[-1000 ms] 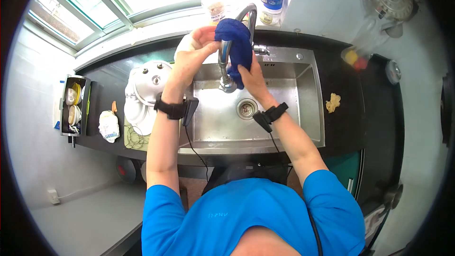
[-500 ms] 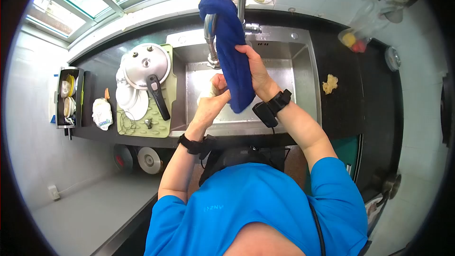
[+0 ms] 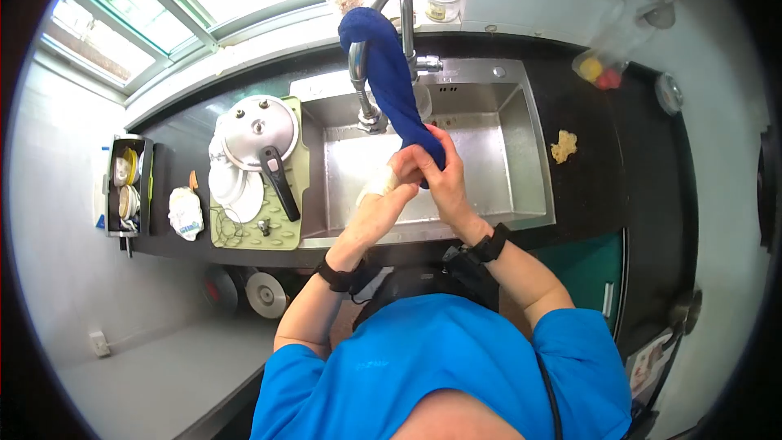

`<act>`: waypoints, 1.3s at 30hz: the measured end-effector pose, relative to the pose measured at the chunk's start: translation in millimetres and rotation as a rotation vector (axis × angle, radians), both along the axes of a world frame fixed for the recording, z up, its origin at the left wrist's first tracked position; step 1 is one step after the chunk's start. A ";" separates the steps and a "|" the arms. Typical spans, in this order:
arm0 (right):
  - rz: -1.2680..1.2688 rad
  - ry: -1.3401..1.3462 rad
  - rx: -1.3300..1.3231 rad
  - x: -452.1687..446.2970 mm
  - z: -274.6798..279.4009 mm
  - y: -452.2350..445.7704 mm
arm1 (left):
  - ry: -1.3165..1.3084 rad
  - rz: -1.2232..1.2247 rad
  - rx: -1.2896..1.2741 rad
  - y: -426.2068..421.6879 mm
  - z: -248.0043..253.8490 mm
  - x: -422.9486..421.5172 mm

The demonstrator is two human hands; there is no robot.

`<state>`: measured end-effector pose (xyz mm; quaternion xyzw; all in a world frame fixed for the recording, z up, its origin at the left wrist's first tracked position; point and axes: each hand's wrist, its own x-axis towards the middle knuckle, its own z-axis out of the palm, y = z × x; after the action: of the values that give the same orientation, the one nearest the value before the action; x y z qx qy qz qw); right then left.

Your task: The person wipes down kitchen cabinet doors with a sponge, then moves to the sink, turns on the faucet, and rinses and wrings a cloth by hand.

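Observation:
A dark blue towel (image 3: 391,73) hangs over the curved spout of the faucet (image 3: 405,12) and narrows toward its lower end. Around that lower end my right hand (image 3: 448,179) is closed, its fingers pressing the fabric. My left hand (image 3: 391,200) meets it there, its fingers curled against the towel and the right fingers. A pale patch shows along the far edge of the left hand; I cannot make out what it is. Both hands are above the steel sink (image 3: 489,195), and the folds between them are partly hidden.
Left of the sink, a green drying mat (image 3: 285,232) bears a pressure cooker lid (image 3: 259,132) and white dishes (image 3: 244,200). A crumpled white packet (image 3: 186,213) and a dish rack (image 3: 130,183) stand farther left. A yellowish clump (image 3: 564,147) lies on the right counter.
My right hand has slid down the towel to its lower end. The left hand has shifted right and slightly lower, and the hands have come together. The towel is now bunched narrower at the bottom.

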<state>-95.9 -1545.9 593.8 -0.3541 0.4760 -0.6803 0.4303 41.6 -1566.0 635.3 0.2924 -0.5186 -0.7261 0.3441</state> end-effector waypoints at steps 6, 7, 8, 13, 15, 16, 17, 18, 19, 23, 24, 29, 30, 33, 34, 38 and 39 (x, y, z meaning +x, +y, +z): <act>0.212 -0.449 0.198 -31.9 3.3 -10.7 | -0.418 0.141 -0.388 -36.4 -6.0 24.1; 0.242 -0.712 0.285 -31.5 21.8 -7.2 | -0.341 0.137 -0.294 -38.2 -3.5 19.8; 0.248 -0.708 0.280 -32.3 16.4 -5.0 | -0.338 0.143 -0.300 -46.0 -11.7 17.0; 0.930 -1.587 0.173 -21.3 -8.5 -2.8 | 0.179 -0.311 0.047 -67.6 -5.2 3.9; 0.957 -1.499 0.156 -31.5 -7.4 -5.0 | 0.115 -0.315 -0.019 -69.4 -3.3 2.5; 0.927 -1.138 0.259 -43.3 -8.5 -7.9 | 0.107 -0.301 -0.017 -70.3 -4.2 2.0; 0.878 -0.782 0.348 -53.0 -11.6 -7.1 | 0.055 -0.232 -0.033 -70.0 -5.6 0.9; 0.889 -0.795 0.355 -61.1 -16.0 -3.5 | 0.003 -0.165 -0.048 -67.3 -5.7 -2.5; 0.733 -0.563 0.260 -68.9 -20.3 0.2 | -0.037 -0.056 -0.017 -62.6 -4.6 -8.7; 0.115 0.097 0.162 -74.5 8.7 24.5 | -0.286 0.235 -0.086 -49.0 -5.5 -33.9; -0.058 0.389 -0.029 -70.9 15.7 29.0 | -0.290 0.238 -0.087 -46.3 -5.5 -41.9; -0.157 0.935 -0.334 -48.4 9.9 16.5 | -0.221 0.359 0.078 -33.1 3.8 -69.9; -0.155 0.923 -0.347 -48.9 6.9 9.0 | -0.222 0.339 0.107 -32.6 10.3 -72.9; -0.209 0.826 -0.405 -54.8 10.0 -7.4 | -0.300 0.316 0.018 -30.3 34.5 -71.4; -0.205 0.817 -0.416 -57.3 10.8 -10.8 | -0.335 0.295 0.016 -29.1 38.8 -69.5; -0.158 0.674 -0.400 -75.5 17.0 -17.4 | -0.445 0.252 -0.100 -20.9 56.3 -62.3; -0.088 0.744 -0.362 -80.5 21.8 -15.4 | -0.396 0.233 -0.093 -21.1 53.8 -59.3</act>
<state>-176.4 -1561.3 615.6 -0.6252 0.4865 -0.5964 0.1300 -17.7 -1587.1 689.1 0.4708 -0.5715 -0.5852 0.3304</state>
